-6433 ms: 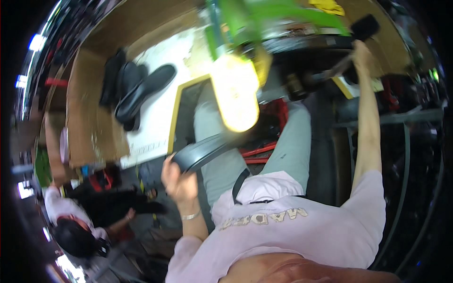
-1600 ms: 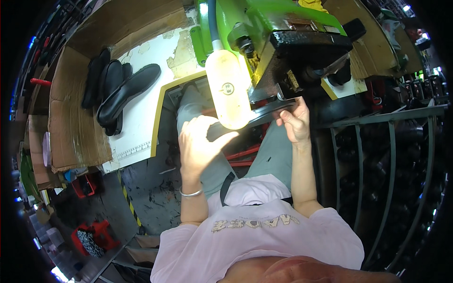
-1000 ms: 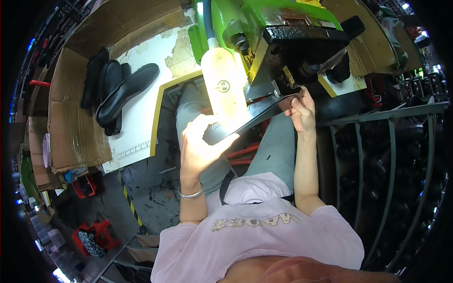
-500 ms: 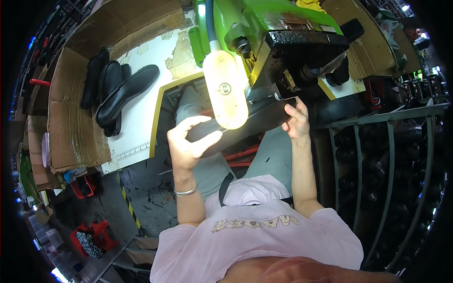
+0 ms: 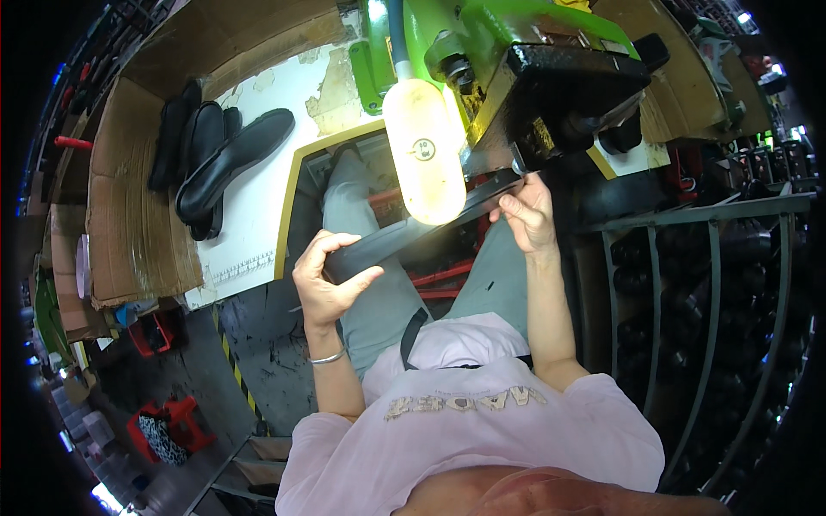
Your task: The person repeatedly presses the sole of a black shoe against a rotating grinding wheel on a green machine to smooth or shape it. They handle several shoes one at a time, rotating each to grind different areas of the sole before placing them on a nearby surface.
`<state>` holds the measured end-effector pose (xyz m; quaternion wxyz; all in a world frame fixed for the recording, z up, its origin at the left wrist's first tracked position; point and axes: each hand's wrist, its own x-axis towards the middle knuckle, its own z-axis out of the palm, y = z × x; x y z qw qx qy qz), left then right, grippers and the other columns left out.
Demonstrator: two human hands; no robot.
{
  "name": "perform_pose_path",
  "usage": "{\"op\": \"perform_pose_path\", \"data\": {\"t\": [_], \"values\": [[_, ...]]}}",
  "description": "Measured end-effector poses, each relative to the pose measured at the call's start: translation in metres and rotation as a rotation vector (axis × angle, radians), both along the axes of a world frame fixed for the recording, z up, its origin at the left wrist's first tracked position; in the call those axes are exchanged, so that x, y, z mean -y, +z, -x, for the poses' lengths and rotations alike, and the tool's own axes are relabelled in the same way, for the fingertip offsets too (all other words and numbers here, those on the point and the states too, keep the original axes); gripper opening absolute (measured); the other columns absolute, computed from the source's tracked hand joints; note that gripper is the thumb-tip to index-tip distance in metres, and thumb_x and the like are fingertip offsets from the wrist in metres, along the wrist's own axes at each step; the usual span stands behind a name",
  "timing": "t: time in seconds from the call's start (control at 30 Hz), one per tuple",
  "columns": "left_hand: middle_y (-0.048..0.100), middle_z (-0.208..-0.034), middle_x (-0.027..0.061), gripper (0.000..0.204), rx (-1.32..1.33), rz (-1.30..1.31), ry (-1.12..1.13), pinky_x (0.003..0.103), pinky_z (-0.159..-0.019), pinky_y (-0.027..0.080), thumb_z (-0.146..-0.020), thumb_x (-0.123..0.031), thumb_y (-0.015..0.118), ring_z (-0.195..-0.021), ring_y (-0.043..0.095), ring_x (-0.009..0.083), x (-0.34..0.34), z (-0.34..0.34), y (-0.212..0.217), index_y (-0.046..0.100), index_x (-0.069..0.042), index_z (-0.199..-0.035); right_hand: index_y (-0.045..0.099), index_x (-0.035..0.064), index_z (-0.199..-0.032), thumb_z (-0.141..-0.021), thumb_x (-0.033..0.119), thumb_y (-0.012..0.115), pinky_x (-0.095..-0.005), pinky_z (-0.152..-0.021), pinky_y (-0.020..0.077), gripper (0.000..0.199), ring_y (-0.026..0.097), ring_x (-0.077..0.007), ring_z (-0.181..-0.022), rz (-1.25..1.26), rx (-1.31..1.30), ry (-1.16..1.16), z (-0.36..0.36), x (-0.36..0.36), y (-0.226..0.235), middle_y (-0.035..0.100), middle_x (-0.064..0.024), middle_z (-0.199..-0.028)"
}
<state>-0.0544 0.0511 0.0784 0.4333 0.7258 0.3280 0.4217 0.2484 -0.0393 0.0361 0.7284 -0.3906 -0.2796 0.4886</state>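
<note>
A long black shoe sole (image 5: 375,251) is held between my two hands above my lap, tilted so that mostly its narrow side shows. My left hand (image 5: 329,282) grips its left end, thumb on the near side and fingers on the far side. At the right end, my right hand (image 5: 528,217) pinches the sole close to a small metal part of the green and black machine (image 5: 575,90). Whether the sole touches that part I cannot tell. A glowing oval lamp (image 5: 424,159) hides part of the sole's middle.
Several black soles (image 5: 232,163) lie piled on the white worktable (image 5: 249,249), beside a cardboard box (image 5: 142,198). A metal rack (image 5: 712,284) with dark items stands to the right. Red stools (image 5: 179,426) are on the floor at lower left.
The sole has turned from showing its broad face to showing its narrow side. My left hand has moved left and nearer to me with its end; my right hand has shifted slightly left.
</note>
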Motion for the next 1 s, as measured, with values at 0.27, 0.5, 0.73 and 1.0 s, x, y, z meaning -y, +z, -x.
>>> {"op": "perform_pose_path", "data": {"t": [0.27,0.5,0.73,1.0], "values": [[0.063,-0.08,0.0085,0.045,-0.067,-0.216,-0.044,0.03,-0.066,0.049,-0.057,-0.011,0.09,-0.072,0.059,0.0225,0.003,-0.021,0.007,0.065,-0.001,-0.093,0.049,0.0008,-0.113,-0.077,-0.001,0.074,-0.0281,-0.065,0.0539,0.044,0.063,-0.0171,-0.081,-0.004,0.034,-0.023,-0.02,0.008,-0.006,0.063,-0.0104,-0.097],[0.065,-0.084,0.0129,0.046,-0.406,-0.382,-0.009,0.034,-0.069,0.052,-0.066,-0.028,0.087,-0.074,0.064,0.0281,0.019,-0.074,0.021,0.064,-0.001,-0.095,0.052,0.0016,-0.107,-0.077,0.002,0.078,-0.0207,-0.054,0.047,0.04,0.056,-0.0081,-0.067,0.041,0.136,-0.061,-0.006,0.009,0.003,0.062,-0.0068,-0.092],[0.055,-0.067,0.0037,0.033,-0.342,-0.376,0.121,0.028,-0.054,0.044,-0.071,-0.025,0.086,-0.055,0.048,0.0142,0.019,-0.11,0.044,0.063,-0.004,-0.083,0.051,0.0062,-0.107,-0.082,0.004,0.075,-0.0198,-0.047,0.0468,0.034,0.059,-0.0071,-0.07,0.028,-0.01,-0.112,-0.022,0.016,0.009,0.062,-0.0033,-0.092],[0.054,-0.068,0.0004,0.036,-0.411,-0.296,0.037,0.027,-0.053,0.043,-0.068,-0.032,0.088,-0.057,0.048,0.0131,-0.003,-0.113,0.028,0.064,-0.008,-0.082,0.054,0.0074,-0.108,-0.085,0.007,0.072,-0.0192,-0.039,0.0469,0.03,0.061,-0.0093,-0.067,0.069,-0.086,-0.061,-0.023,0.014,0.006,0.063,-0.0035,-0.091]]}}
